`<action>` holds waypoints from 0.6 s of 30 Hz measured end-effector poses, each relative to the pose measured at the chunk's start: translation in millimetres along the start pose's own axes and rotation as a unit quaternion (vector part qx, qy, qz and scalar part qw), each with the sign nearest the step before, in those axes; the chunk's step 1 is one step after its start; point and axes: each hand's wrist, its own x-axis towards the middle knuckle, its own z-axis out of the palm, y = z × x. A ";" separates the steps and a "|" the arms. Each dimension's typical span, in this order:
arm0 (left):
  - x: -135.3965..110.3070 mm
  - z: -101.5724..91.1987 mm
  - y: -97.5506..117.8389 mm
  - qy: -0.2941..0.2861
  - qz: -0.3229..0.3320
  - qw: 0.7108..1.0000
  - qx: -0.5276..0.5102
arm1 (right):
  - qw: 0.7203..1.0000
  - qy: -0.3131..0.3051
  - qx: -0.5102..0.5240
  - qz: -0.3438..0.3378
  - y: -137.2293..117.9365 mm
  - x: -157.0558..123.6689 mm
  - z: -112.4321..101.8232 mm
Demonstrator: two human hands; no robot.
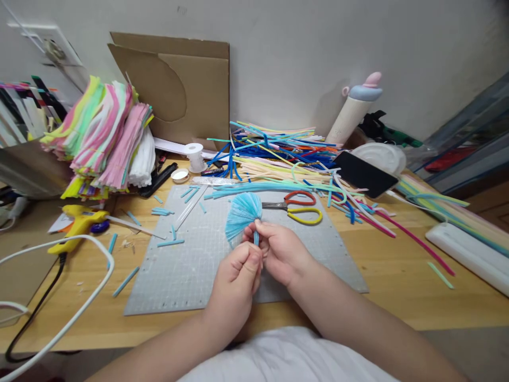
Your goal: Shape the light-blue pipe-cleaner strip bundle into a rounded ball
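A fan-shaped bunch of light blue pipe cleaners (243, 213) rises above my hands, over the grey cutting mat (159, 281). My right hand (282, 252) pinches its narrow base, where a short blue stem shows between the fingers. Just below and to the left, my left hand (238, 273) is closed at the lower end of that stem, its fingertips partly hidden. Scissors (292, 207) with one red and one yellow handle lie behind the right hand, blades towards the fan. Several cut blue pipe cleaner pieces (170, 243) and a clear stick (191, 208) rest on the mat's left side.
On the left lie a yellow glue gun (77, 225) with cables and bundled pastel pipe cleaners (107, 132). Cardboard (199, 90) leans on the wall. Loose pipe cleaners (278, 154), a thread spool (194, 156), a phone (366, 172) and a white power strip (469, 254) border the mat.
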 end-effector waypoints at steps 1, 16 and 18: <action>-0.4 -0.1 -0.2 0.003 0.005 1.000 0.008 | 1.000 0.000 0.000 0.005 -1.7 0.6 0.3; -18.8 -34.6 1.4 -0.156 0.309 0.822 0.453 | 0.969 -0.167 -0.098 -0.150 2.9 -15.9 -5.1; -30.0 -48.1 7.2 -0.128 0.422 0.785 0.435 | 0.954 -0.168 -0.168 -0.182 -2.1 -20.7 -6.8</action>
